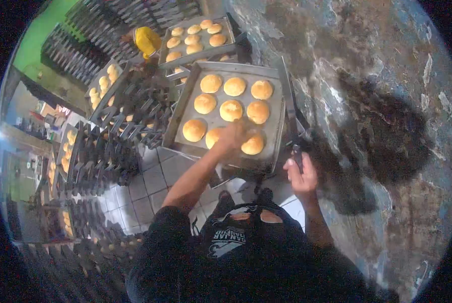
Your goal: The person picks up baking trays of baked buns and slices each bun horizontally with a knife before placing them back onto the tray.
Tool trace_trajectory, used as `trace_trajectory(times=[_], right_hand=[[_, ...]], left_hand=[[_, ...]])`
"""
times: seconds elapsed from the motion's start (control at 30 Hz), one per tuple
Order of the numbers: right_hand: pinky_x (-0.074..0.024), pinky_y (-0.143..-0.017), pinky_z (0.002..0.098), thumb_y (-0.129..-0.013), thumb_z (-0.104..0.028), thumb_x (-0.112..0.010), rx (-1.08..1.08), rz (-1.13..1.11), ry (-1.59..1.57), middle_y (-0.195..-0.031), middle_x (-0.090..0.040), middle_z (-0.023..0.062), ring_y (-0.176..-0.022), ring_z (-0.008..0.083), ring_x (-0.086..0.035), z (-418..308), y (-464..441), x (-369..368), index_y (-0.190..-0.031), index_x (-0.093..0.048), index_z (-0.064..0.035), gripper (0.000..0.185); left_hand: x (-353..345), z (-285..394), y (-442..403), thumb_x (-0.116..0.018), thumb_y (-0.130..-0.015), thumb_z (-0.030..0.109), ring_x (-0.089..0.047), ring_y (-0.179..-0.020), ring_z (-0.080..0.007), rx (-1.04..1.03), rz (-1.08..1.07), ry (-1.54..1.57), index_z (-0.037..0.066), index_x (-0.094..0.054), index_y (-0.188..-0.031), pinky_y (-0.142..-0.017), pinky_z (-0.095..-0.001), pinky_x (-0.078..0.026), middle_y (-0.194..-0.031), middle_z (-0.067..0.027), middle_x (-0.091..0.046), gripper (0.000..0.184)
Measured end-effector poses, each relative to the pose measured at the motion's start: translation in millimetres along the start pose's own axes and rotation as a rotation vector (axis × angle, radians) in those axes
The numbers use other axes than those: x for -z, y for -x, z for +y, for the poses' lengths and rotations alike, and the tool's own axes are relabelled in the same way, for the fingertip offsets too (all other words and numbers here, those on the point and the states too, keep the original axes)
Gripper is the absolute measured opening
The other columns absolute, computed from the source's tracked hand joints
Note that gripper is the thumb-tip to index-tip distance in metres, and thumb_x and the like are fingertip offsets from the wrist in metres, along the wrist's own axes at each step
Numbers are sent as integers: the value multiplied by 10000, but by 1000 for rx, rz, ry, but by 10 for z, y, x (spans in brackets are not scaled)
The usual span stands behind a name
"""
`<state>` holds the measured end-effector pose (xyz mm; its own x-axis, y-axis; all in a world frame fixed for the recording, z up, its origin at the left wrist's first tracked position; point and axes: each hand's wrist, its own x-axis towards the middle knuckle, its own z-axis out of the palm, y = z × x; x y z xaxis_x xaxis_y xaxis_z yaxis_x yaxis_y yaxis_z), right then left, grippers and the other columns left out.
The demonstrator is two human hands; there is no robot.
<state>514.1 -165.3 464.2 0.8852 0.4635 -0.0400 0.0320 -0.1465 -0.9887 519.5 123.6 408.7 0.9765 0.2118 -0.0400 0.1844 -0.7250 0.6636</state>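
Observation:
A metal tray holds several round golden buns, set in rows. Over its lower rows is my left hand, blurred by motion, beside a bun; its fingers and anything in them cannot be made out. To the right of the tray, my right hand is closed around the dark handle of a long, thin tool that points up along the tray's right edge.
Another tray of buns stands behind. Stacked trays and racks fill the left side. A person in a yellow top is at the upper left. A stained wall rises on the right; floor tiles show below.

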Motion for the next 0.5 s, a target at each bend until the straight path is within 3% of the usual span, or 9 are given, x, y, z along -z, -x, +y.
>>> trace_trajectory(times=[0.13,0.17,0.27,0.3,0.33,0.4,0.43,0.47,0.5], right_hand=[[-517,-765,303,-968,-176,-621,30,116,17,-871,-695,45,-792,140,-655,81,68,-118,-1167,-599,-33,247],[-521,-783,308,-961,-181,-629,5,140,27,-871,-701,53,-815,152,-670,83,71,-156,-1161,-605,-32,251],[-523,-775,306,-957,-198,-638,-25,176,-2,-862,-707,61,-814,148,-672,62,165,-328,-1144,-614,-31,252],[-523,-775,306,-957,-198,-638,-25,190,2,-862,-707,61,-814,148,-672,86,172,-406,-1144,-614,-31,252],[-524,-756,304,-959,-203,-639,-47,203,25,-854,-703,61,-807,144,-671,133,165,-496,-1133,-619,-29,247],[-524,-737,302,-960,-208,-640,-72,235,53,-846,-699,61,-799,141,-670,97,179,-658,-1121,-624,-27,243],[-518,-709,296,-965,-207,-638,-52,254,56,-834,-684,48,-777,132,-657,60,170,-735,-1119,-630,-27,238],[-512,-681,290,-969,-206,-635,-31,274,59,-822,-669,35,-755,122,-645,22,166,-796,-1117,-635,-27,233],[-488,-638,273,-985,-200,-625,53,262,-2,-788,-621,4,-703,98,-592,37,146,-863,-1236,-611,-27,306]], left_hand=[[-48,-141,-79,-704,-855,583,-691,-956,-355,-126,-109,84,-19,-602,-1239,-851,-470,-525,-986,-239,-698,721],[47,1,-67,-728,-842,560,-621,-1148,-407,-31,-252,-36,-13,-627,-1234,-938,-473,-492,-1169,-288,-654,701],[-116,-17,252,-771,-817,532,-631,-1145,-392,-255,-86,-102,-25,-552,-1317,-963,-458,-499,-1166,-265,-660,780],[-117,4,297,-808,-803,479,-631,-1162,-351,-332,-137,139,-14,-470,-1394,-1008,-450,-492,-1211,-239,-654,840],[-79,-6,324,-808,-803,479,-631,-1162,-351,-344,-145,144,-14,-470,-1394,-1008,-450,-492,-1211,-239,-654,840],[35,-22,355,-793,-838,445,-653,-1106,-331,-79,-325,503,41,-563,-1293,-930,-457,-539,-1244,-165,-649,651],[31,-106,293,-793,-838,445,-653,-1106,-331,-95,-340,505,41,-563,-1293,-930,-457,-539,-1244,-165,-649,651],[-4,-235,185,-759,-878,410,-649,-1128,-306,17,-302,924,59,-542,-1325,-970,-457,-527,-1260,-149,-648,609],[48,-258,122,-726,-917,375,-645,-1150,-281,144,-252,1338,77,-521,-1357,-1010,-456,-514,-1277,-133,-648,569]])
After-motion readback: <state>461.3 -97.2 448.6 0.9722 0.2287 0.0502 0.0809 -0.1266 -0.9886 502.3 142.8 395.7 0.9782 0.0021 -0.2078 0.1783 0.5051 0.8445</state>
